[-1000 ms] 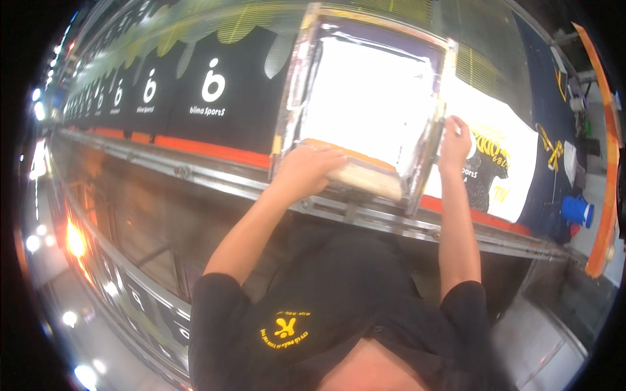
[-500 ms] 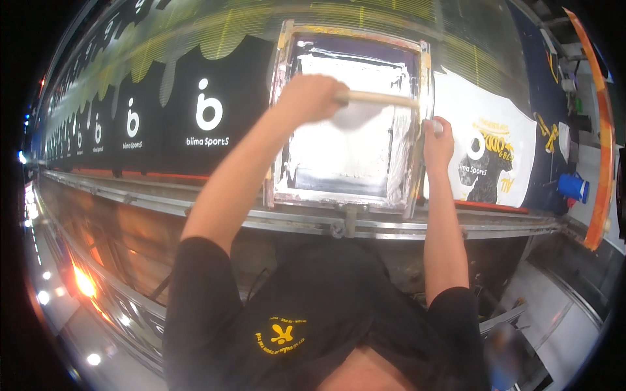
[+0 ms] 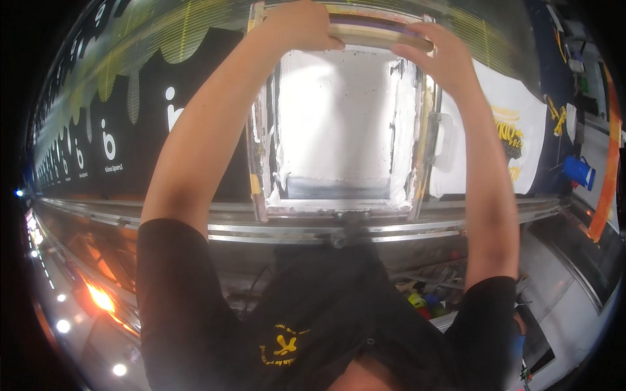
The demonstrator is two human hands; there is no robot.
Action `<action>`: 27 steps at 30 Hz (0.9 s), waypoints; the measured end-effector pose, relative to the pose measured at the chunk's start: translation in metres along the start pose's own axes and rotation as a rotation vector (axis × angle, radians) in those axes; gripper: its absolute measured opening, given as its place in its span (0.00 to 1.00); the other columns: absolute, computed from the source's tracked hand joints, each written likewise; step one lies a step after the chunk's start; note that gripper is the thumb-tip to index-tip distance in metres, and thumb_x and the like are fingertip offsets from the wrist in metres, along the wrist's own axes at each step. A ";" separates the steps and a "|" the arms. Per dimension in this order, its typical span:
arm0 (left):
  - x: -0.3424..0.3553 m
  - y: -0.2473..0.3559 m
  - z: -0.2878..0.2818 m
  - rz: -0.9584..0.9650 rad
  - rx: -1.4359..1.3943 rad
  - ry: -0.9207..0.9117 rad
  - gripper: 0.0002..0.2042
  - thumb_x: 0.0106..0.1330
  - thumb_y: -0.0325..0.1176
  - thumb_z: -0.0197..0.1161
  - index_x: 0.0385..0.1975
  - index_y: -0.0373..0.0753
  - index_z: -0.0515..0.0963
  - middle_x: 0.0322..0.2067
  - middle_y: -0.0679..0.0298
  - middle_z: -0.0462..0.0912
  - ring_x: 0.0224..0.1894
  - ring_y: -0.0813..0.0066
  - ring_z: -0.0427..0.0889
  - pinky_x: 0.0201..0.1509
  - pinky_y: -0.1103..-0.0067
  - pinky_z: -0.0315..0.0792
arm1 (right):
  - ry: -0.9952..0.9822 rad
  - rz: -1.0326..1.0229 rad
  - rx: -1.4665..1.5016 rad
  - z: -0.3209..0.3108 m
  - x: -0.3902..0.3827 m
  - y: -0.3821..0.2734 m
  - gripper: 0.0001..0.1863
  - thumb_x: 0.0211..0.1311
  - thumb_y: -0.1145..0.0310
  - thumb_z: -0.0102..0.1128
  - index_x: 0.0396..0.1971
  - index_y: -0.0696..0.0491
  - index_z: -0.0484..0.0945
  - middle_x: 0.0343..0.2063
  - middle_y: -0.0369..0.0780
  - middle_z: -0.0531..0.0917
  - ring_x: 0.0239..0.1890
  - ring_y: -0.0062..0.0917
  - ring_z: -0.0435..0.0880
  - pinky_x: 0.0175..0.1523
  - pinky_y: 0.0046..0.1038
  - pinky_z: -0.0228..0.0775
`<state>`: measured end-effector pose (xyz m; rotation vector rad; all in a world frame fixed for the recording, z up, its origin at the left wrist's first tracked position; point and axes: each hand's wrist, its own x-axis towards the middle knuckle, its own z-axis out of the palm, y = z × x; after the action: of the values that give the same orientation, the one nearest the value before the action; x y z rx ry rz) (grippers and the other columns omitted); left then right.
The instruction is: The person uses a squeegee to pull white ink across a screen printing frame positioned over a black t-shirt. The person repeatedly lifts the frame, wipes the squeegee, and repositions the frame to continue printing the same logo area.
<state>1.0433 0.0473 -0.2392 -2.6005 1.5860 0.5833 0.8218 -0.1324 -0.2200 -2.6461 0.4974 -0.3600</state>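
At the far end of a screen-printing frame, a squeegee with a pale wooden handle lies crosswise. My left hand is closed on its left end, and my right hand grips the right end with the fingers over the top. White ink covers much of the mesh, with thick smears along both sides and a thinner grey band at the near end. The squeegee's blade edge is mostly hidden by the handle and my hands.
Black fabric pieces with white prints run in a row to the left. To the right lies a white piece with yellow print. A metal rail crosses in front of me. Beyond are a blue mug and an orange strip.
My right hand has left the frame's right side and taken hold of the squeegee. My left hand has moved away from me with the squeegee, to the frame's far end.
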 end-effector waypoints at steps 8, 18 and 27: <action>-0.027 0.015 0.005 0.037 0.059 0.094 0.28 0.56 0.61 0.73 0.31 0.35 0.90 0.29 0.49 0.89 0.36 0.49 0.90 0.44 0.60 0.83 | -0.361 0.164 -0.361 0.040 0.004 -0.015 0.29 0.59 0.33 0.69 0.36 0.48 0.87 0.28 0.39 0.88 0.36 0.36 0.89 0.41 0.41 0.79; -0.214 0.081 0.097 -0.024 -0.050 -0.082 0.16 0.56 0.48 0.73 0.29 0.40 0.88 0.29 0.57 0.89 0.36 0.55 0.90 0.40 0.62 0.83 | -0.131 -0.133 -0.295 0.058 -0.214 -0.071 0.12 0.46 0.60 0.78 0.26 0.47 0.82 0.24 0.35 0.82 0.28 0.29 0.87 0.32 0.37 0.80; -0.250 0.085 0.099 0.062 -0.123 -0.064 0.13 0.57 0.44 0.73 0.28 0.38 0.86 0.26 0.53 0.87 0.33 0.48 0.88 0.39 0.59 0.81 | -0.206 -0.092 -0.117 0.035 -0.236 -0.091 0.13 0.49 0.61 0.78 0.27 0.49 0.82 0.26 0.37 0.84 0.34 0.34 0.87 0.39 0.38 0.77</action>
<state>0.8394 0.2415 -0.2339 -2.5964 1.6676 0.7847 0.6458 0.0509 -0.2504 -2.7855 0.3410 -0.0845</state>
